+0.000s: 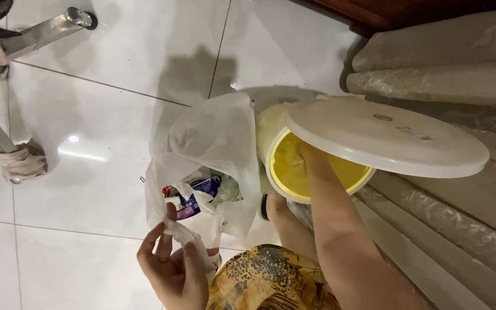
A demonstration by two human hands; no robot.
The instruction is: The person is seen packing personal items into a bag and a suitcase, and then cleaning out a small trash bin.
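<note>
The right arm is reaching forward and down from the lower middle of the view, forearm nearly straight, and the right hand [305, 155] is going into the yellow bin [340, 178], under its raised white lid [386, 138]. The fingers are lying against the yellow liner inside; how far they are closed cannot be told, since the lid's edge and the wrist are covering most of them.

The left hand [173, 267] is sitting low in the view, palm turned up, with the fingers curling loosely and the thumb pressing in, pinching a twisted edge of the white plastic bag [208, 143] (a ring is showing on one finger). The bag is standing on the white tiled floor [87, 189], just left of the bin and touching it, its mouth gaping and showing crumpled wrappers [193, 198] inside. The bin is standing against pale, plastic-covered curtain folds [449, 80] on the right.
</note>
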